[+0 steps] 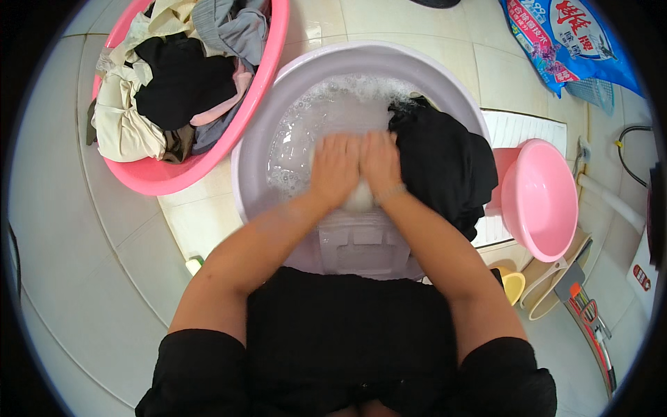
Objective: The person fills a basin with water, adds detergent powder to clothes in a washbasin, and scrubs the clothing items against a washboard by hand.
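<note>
Both of my hands are side by side over the middle of a pale lilac wash basin (417, 62), blurred by motion. My left hand (336, 161) and my right hand (380, 161) bear down together on a wet, whitish cloth (359, 199), mostly hidden beneath them. Under the cloth lies a translucent washboard (365, 245), its lower end towards me. Foamy water (297, 135) fills the basin's far and left parts. A black garment (443, 161) hangs over the right rim, close beside my right hand.
A pink tub (156, 180) heaped with clothes (182, 78) stands at upper left. On the right are a pink bowl (542, 203), a white grate (526, 127), a yellow cup (513, 286) and a white pipe (609, 200). A blue detergent bag (573, 41) is at upper right.
</note>
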`<action>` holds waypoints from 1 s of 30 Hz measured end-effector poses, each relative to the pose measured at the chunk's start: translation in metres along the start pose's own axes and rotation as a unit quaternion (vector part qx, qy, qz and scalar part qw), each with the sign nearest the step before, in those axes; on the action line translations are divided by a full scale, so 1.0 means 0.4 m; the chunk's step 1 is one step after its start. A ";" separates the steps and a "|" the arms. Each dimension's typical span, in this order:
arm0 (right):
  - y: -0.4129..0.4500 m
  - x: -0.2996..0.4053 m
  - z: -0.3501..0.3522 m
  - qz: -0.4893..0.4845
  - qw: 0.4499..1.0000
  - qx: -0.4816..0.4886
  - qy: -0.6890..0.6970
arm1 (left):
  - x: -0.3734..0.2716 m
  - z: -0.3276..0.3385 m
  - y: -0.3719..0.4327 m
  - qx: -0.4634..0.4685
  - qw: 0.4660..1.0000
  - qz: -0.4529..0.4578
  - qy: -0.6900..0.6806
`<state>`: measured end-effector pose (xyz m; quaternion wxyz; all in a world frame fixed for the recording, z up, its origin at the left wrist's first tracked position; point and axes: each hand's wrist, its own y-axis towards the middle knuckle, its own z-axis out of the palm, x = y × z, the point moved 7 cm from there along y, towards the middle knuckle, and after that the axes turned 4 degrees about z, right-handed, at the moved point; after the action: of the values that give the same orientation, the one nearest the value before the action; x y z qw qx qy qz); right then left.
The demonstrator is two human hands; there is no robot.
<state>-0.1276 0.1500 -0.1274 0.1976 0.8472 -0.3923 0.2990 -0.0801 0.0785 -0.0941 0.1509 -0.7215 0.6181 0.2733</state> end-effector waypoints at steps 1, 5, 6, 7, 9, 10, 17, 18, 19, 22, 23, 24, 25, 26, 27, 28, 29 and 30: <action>0.064 -0.013 -0.001 0.043 0.995 -0.026 -0.082 | 0.028 0.020 0.065 0.095 0.994 -0.016 0.055; -0.014 0.051 0.003 -0.004 1.000 -0.001 0.028 | 0.054 0.017 -0.037 -0.039 0.999 0.007 0.003; -0.062 0.047 0.001 -0.002 1.000 -0.003 0.026 | 0.011 0.011 -0.111 -0.043 0.998 0.031 -0.026; -0.112 0.026 0.010 0.012 1.000 0.017 0.019 | -0.015 0.003 -0.140 -0.050 0.995 0.059 -0.057; -0.116 0.003 0.026 0.031 0.998 0.048 0.015 | -0.010 -0.002 -0.112 -0.062 0.995 0.080 -0.013; -0.031 -0.035 0.033 0.067 0.996 0.049 -0.039 | 0.018 0.022 -0.022 0.016 0.998 0.053 0.025; -0.117 0.008 0.004 0.097 0.992 0.048 0.067 | 0.036 0.083 -0.169 -0.132 0.991 0.009 0.003; -0.156 -0.001 0.007 0.080 0.994 0.062 0.043 | 0.019 0.074 -0.172 -0.158 0.986 0.037 0.030; -0.129 0.012 0.009 0.084 0.993 0.070 0.045 | 0.007 0.054 -0.183 -0.186 0.978 0.060 0.067; 0.112 -0.075 0.003 0.293 0.951 0.099 -0.001 | 0.093 0.076 0.127 0.233 0.972 -0.011 -0.008; 0.140 -0.091 0.000 0.292 0.947 0.134 0.005 | 0.115 0.091 0.141 0.295 0.953 -0.062 -0.031; 0.156 -0.111 -0.019 0.350 0.920 0.147 0.092 | 0.121 0.097 0.114 0.298 0.952 -0.068 -0.032; 0.158 -0.117 -0.050 0.408 0.881 0.161 0.176 | 0.122 0.098 0.080 0.259 0.961 -0.085 -0.036; 0.150 -0.104 -0.088 0.483 0.849 0.158 0.146 | 0.128 0.090 0.042 0.219 0.970 -0.102 -0.036; 0.120 -0.117 -0.081 0.482 0.851 0.151 0.144 | 0.125 0.088 0.047 0.172 0.979 -0.104 -0.037; 0.111 -0.091 -0.067 0.282 0.949 0.139 0.027 | 0.127 0.082 0.056 0.122 0.986 -0.107 -0.036; 0.091 -0.029 -0.057 0.064 0.987 0.121 -0.090 | 0.130 0.068 0.058 0.074 0.990 -0.112 -0.034; 0.070 0.002 -0.081 -0.045 0.984 0.098 -0.144 | 0.118 0.070 0.043 0.076 0.990 -0.111 -0.038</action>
<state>-0.1604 0.1509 -0.0999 0.0686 0.9134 -0.3467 0.2020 -0.0987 0.0527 -0.1419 0.2574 -0.7612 0.5472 0.2343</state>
